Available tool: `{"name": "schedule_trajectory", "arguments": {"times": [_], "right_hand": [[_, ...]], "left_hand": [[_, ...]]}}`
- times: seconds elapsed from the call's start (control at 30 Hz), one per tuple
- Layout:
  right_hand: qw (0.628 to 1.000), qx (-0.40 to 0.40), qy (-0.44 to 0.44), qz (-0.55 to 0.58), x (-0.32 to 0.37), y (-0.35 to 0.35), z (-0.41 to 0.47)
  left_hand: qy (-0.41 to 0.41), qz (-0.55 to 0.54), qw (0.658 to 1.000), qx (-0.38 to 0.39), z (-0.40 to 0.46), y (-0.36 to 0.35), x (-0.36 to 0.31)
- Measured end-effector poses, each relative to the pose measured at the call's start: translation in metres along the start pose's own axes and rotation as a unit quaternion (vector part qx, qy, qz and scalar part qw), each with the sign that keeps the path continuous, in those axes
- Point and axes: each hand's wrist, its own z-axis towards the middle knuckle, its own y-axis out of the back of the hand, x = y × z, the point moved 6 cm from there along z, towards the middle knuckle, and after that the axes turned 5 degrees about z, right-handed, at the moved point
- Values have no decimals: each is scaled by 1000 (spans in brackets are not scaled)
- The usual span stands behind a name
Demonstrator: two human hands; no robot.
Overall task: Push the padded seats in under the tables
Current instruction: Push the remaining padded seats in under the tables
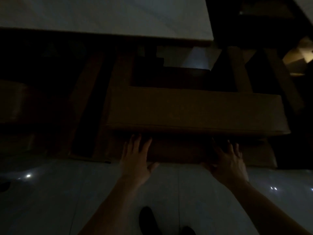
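**Both hands flat on the seat's near side, counter straight ahead**

In dim light I have the left hand and the right hand laid against the near side of the padded seat, just under its cushion edge. Each grip is spread, fingers straight and pointing forward, pinching nothing. The seat stands on the pale tiled floor, its long axis running left to right across my view, square to my arms. The pale counter lies directly beyond it, its near edge parallel to the seat. Both hands sit about equally close, the left nearer the seat's left end. I judge the push must go straight forward, evenly, or the seat will skew. How far under it already sits, I cannot tell.
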Motion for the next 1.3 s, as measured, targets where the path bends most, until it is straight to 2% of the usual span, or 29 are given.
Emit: {"name": "schedule_trajectory", "arguments": {"times": [0.1,0.23,0.57,0.7,0.97,1.3], "right_hand": [[1000,16,-14,-8,0,-1,0],[1000,-7,-4,-22,1,-2,-3],[998,-51,27,-7,2,-6,-13],[999,-42,32,-3,1,-11,-24],[999,4,36,-22,7,-23,-51],[997,48,20,-49,16,-21,-36]], "left_hand": [[-10,3,1000,-26,3,-9,-2],[-6,-13,998,-54,2,-13,1],[12,3,1000,-20,-3,-4,1],[4,20,999,-27,-12,-2,6],[41,-24,999,-3,-42,-11,22],[40,-40,998,-7,-32,-14,27]]}}
